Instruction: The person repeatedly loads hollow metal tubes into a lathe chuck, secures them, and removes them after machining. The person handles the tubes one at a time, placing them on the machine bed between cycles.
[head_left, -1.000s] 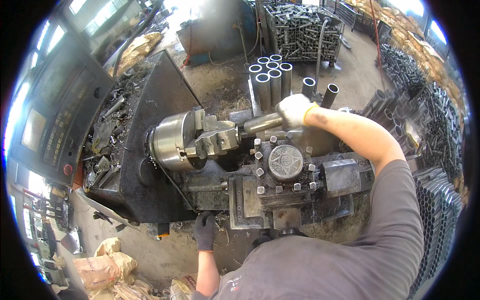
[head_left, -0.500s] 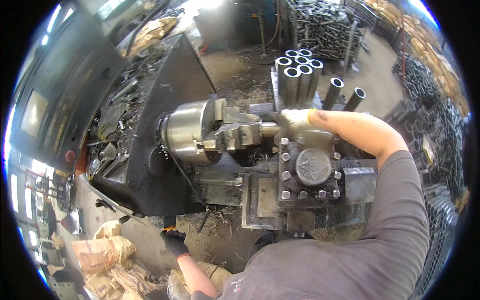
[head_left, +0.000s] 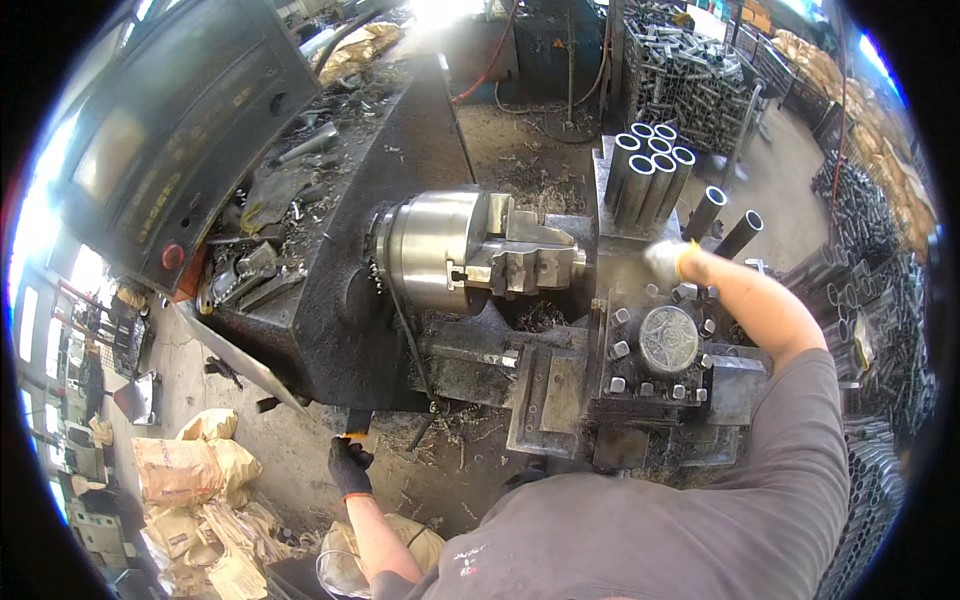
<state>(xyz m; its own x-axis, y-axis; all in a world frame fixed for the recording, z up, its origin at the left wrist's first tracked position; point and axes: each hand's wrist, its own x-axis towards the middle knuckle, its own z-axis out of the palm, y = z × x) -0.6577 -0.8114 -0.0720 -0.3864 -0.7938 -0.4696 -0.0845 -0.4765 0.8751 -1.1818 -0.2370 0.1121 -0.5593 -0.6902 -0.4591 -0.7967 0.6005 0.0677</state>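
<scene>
My right hand [head_left: 668,263], in a whitish glove, hangs above the tool post [head_left: 667,340], near the standing metal tubes. Its fingers are blurred by motion, so whether it holds anything does not show. To its left is the lathe chuck [head_left: 435,252], with stepped jaws around a shiny metal piece [head_left: 578,263], of which only a short end shows. Down at the lower left, my left hand [head_left: 350,465], in a black glove, is closed around a dark lever [head_left: 358,422] with an orange-yellow part at the front of the machine.
Several cut tubes [head_left: 648,175] stand upright behind the tool post, with two more [head_left: 722,222] to their right. Metal chips and scrap lie on the headstock [head_left: 290,200]. Wire bins of metal parts [head_left: 685,85] are at the back right, paper sacks [head_left: 190,470] at lower left.
My right hand has moved away from the chuck, rightward over the tool post. Less of the shiny piece shows beyond the jaws. My left hand stays at the lever; the view has shifted.
</scene>
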